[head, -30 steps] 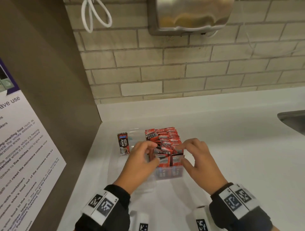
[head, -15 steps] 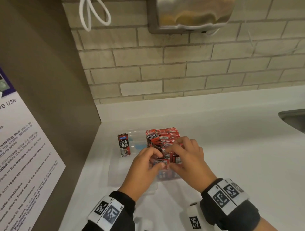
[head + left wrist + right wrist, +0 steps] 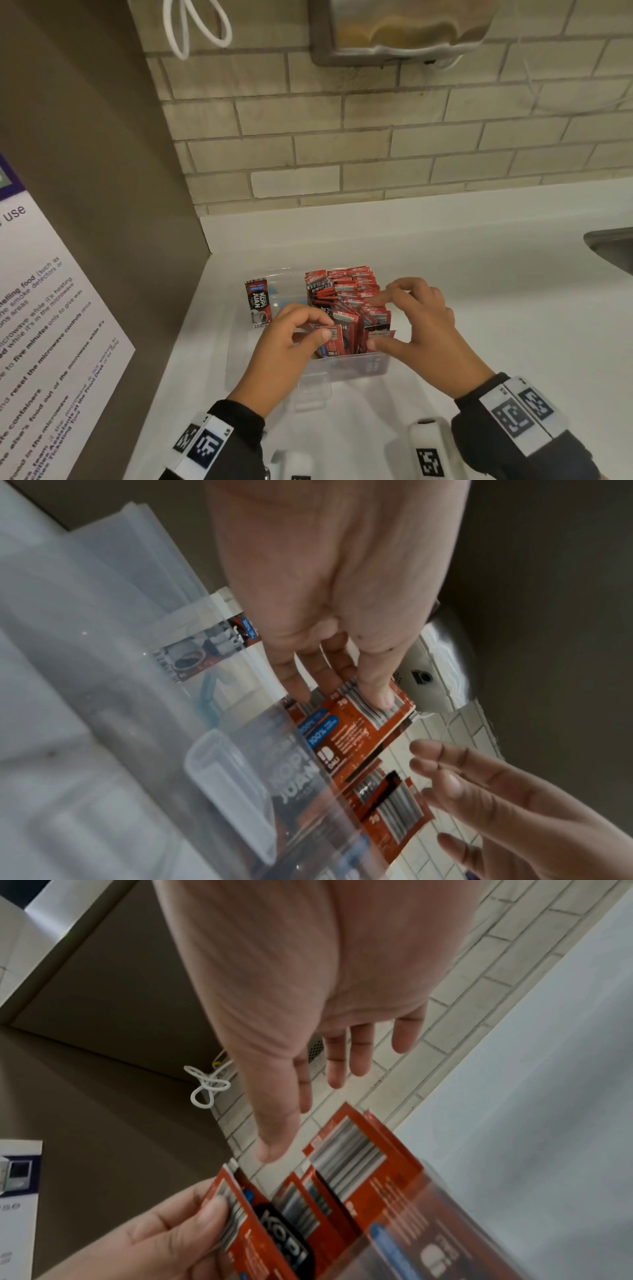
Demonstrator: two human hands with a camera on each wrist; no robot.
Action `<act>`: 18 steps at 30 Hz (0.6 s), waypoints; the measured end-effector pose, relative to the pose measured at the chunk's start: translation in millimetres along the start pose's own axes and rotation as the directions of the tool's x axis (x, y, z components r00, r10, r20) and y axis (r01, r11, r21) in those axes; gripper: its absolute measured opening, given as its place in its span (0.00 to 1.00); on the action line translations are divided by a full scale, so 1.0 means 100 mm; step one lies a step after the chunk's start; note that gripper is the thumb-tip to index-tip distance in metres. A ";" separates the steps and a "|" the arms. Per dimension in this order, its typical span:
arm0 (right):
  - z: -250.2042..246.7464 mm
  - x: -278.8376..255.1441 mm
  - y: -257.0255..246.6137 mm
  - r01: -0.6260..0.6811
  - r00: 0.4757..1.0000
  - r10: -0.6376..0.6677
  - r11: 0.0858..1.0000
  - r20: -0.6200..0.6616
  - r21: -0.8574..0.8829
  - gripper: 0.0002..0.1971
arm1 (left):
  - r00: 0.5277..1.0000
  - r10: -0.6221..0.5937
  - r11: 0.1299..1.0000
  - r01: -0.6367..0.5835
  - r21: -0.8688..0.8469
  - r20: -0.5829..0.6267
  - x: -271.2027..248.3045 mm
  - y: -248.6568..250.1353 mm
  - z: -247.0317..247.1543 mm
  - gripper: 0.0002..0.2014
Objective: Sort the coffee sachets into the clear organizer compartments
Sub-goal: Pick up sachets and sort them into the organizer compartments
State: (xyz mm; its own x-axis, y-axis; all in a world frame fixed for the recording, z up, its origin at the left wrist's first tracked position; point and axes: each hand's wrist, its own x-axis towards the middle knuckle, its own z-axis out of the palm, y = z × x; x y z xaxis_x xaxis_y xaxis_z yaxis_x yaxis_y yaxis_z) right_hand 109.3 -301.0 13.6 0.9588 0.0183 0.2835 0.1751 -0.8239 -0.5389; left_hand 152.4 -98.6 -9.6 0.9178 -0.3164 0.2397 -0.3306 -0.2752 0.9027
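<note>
On inspection, a clear plastic organizer with compartments (image 3: 346,368) stood on a white countertop (image 3: 479,308), near the corner formed by a brown side panel (image 3: 102,171) and a pale brick-tiled wall (image 3: 376,137). Its right-hand compartment was packed with red foil coffee sachets (image 3: 346,291) standing on edge in rows. One separate red and black coffee sachet printed "KOPI JUAN" (image 3: 258,304) stood upright at the organizer's left side; whether it was inside a compartment or just outside the wall could not be determined.

The left hand (image 3: 291,346) was at the near left of the packed rows, its fingers curled and pinching the tops of several sachets at the front. The left wrist view showed the fingertips (image 3: 377,696) pressed on the silver-striped upper edges of that small bundle (image 3: 359,723).

The right hand (image 3: 418,325) was at the near right of the same rows, fingers bent but spread apart. The thumb tip lay against the front sachets and the forefinger reached over the rows behind. The right wrist view showed its fingers (image 3: 346,1056) apart above the sachets, closed on nothing.

A white looped cord (image 3: 195,31) and a metal wall-mounted unit (image 3: 400,31) hung above. A printed notice (image 3: 41,325) was fixed to the side panel. A sink edge (image 3: 613,250) showed at far right.
</note>
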 end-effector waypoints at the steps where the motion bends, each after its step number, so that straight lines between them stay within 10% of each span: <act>1: -0.04 0.00 -0.01 -0.008 1.000 0.007 1.000 0.004 0.020 0.22 | 1.000 -0.001 1.000 0.001 -0.021 -0.006 0.00 0.01 -0.03 0.11; 18: -0.26 0.12 -0.22 0.034 0.999 -0.025 0.982 -0.048 0.187 0.17 | 0.946 -0.200 0.705 -0.043 -0.708 -0.257 -0.07 0.01 -0.61 0.14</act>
State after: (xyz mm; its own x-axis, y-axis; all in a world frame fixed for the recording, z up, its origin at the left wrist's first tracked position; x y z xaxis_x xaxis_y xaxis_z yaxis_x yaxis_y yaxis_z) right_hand 111.1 -297.2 49.0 0.9423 0.0123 0.3346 0.2463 -0.7025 -0.6677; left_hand 158.8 -41.1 11.5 0.9904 -0.0108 0.1380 -0.1175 0.4621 0.8790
